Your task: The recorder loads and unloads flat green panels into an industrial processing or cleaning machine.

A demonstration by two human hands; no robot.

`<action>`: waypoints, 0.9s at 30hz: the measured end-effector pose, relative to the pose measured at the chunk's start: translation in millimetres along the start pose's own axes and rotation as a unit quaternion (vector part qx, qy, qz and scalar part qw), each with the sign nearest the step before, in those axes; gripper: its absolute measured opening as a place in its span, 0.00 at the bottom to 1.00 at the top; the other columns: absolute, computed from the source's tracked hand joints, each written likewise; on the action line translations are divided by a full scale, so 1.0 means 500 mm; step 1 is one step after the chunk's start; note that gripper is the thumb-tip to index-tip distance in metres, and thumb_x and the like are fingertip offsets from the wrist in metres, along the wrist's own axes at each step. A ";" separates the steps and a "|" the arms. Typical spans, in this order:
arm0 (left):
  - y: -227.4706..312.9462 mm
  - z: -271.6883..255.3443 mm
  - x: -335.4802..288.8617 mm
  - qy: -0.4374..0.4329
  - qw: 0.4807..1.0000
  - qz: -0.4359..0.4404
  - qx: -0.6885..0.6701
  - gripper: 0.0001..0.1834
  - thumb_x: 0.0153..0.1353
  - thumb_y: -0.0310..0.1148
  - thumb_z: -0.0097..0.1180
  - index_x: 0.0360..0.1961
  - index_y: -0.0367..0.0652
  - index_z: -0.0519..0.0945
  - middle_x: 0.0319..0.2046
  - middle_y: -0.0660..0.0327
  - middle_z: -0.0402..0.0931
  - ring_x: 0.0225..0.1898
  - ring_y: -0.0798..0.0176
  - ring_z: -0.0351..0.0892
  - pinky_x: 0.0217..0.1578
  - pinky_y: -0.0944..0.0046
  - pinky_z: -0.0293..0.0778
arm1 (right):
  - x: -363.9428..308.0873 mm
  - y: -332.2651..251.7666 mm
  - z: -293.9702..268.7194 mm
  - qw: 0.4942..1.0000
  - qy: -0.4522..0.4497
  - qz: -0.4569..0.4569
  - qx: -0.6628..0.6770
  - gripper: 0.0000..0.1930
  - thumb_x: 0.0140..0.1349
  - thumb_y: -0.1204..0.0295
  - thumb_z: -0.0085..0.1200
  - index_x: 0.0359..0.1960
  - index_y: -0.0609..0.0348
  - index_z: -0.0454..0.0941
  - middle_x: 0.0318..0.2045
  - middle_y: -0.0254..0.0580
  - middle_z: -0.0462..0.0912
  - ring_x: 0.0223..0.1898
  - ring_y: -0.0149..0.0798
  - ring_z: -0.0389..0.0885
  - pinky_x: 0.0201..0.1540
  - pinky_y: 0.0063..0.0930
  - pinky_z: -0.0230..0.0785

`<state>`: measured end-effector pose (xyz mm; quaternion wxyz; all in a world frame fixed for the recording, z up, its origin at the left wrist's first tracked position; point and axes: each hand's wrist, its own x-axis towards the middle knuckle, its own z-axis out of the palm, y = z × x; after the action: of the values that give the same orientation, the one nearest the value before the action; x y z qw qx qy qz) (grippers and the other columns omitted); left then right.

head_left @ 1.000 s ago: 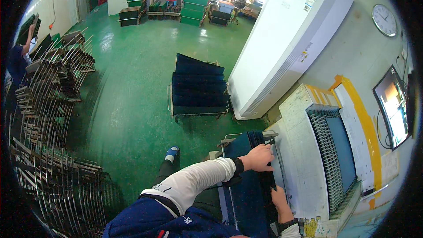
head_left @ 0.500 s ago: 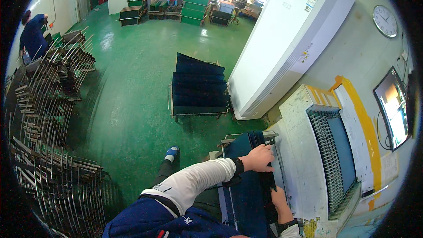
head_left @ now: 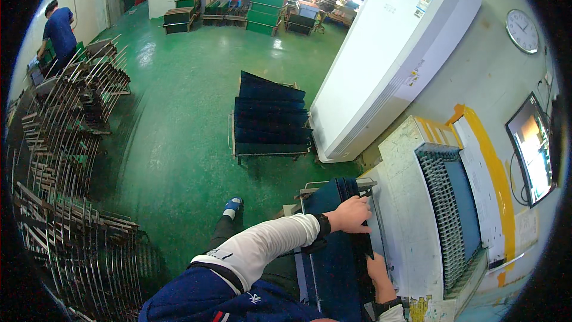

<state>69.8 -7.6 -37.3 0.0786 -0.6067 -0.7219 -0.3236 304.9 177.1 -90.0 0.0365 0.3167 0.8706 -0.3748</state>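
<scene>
Clocking off mid-floor panels (head_left: 271,116): crates (head_left: 263,13) sitting at 12, air conditioner (head_left: 387,59) standing at 2, machine (head_left: 408,220) at 4, metal racks (head_left: 50,173) filling 8–9; near rack (head_left: 308,189) sitting at 5, holding panels (head_left: 333,262), left hand (head_left: 350,214) and right hand (head_left: 379,273) touching them.

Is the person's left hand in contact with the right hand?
Apart: the head view shows a gap between the left hand and the right hand, with dark panels visible in it.
</scene>
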 end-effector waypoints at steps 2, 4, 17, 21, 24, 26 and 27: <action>-0.001 0.000 -0.001 -0.003 1.000 -0.001 -0.002 0.26 0.58 0.60 0.63 0.30 0.44 0.85 0.34 0.58 0.79 0.46 0.52 0.74 0.47 0.51 0.71 | -0.009 -0.020 -0.002 1.000 -0.001 -0.002 -0.002 0.14 0.72 0.69 0.52 0.45 0.69 0.84 0.30 0.37 0.83 0.33 0.32 0.77 0.37 0.34 0.70; 0.000 -0.001 0.000 -0.006 1.000 -0.002 -0.005 0.26 0.58 0.60 0.63 0.30 0.44 0.85 0.34 0.58 0.79 0.46 0.51 0.74 0.47 0.51 0.71 | -0.022 -0.042 -0.007 1.000 0.004 -0.010 -0.016 0.14 0.72 0.69 0.52 0.44 0.69 0.83 0.30 0.37 0.83 0.32 0.32 0.77 0.36 0.34 0.70; 0.008 -0.019 -0.004 0.007 1.000 -0.010 -0.018 0.26 0.53 0.56 0.69 0.39 0.42 0.85 0.48 0.56 0.76 0.55 0.49 0.69 0.50 0.51 0.73 | 0.005 0.016 0.000 1.000 0.009 -0.013 -0.013 0.14 0.72 0.67 0.53 0.43 0.67 0.84 0.29 0.35 0.82 0.30 0.31 0.75 0.34 0.34 0.68; 0.008 -0.026 -0.010 0.040 0.998 -0.016 -0.037 0.28 0.50 0.52 0.72 0.44 0.41 0.84 0.54 0.54 0.72 0.56 0.48 0.68 0.52 0.51 0.74 | 0.006 -0.006 -0.015 1.000 -0.021 -0.003 -0.015 0.16 0.70 0.65 0.55 0.48 0.68 0.83 0.37 0.51 0.86 0.39 0.47 0.83 0.44 0.40 0.72; 0.015 -0.032 -0.009 0.070 0.996 -0.008 -0.051 0.28 0.49 0.50 0.73 0.45 0.41 0.83 0.56 0.53 0.70 0.56 0.47 0.68 0.51 0.51 0.74 | 0.020 0.025 -0.023 0.999 -0.023 0.006 -0.026 0.19 0.69 0.62 0.56 0.50 0.68 0.83 0.40 0.59 0.88 0.43 0.54 0.86 0.48 0.44 0.73; 0.014 -0.036 -0.012 0.074 0.996 -0.015 -0.048 0.27 0.49 0.49 0.73 0.43 0.41 0.82 0.56 0.53 0.70 0.56 0.46 0.68 0.50 0.51 0.74 | 0.016 0.015 -0.018 0.999 -0.015 0.001 -0.040 0.19 0.69 0.61 0.57 0.48 0.67 0.83 0.40 0.59 0.88 0.42 0.56 0.86 0.48 0.45 0.73; 0.014 -0.037 -0.011 0.069 0.996 -0.023 -0.043 0.26 0.49 0.49 0.73 0.42 0.41 0.82 0.55 0.53 0.71 0.55 0.46 0.69 0.50 0.51 0.74 | 0.012 0.012 -0.017 0.999 -0.010 -0.002 -0.043 0.19 0.69 0.60 0.57 0.47 0.67 0.83 0.39 0.60 0.88 0.42 0.57 0.86 0.48 0.45 0.73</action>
<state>72.4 -22.4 -23.1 0.0940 -0.5688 -0.7141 -0.3971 304.9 189.0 -89.4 0.0576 0.3094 0.8862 -0.3401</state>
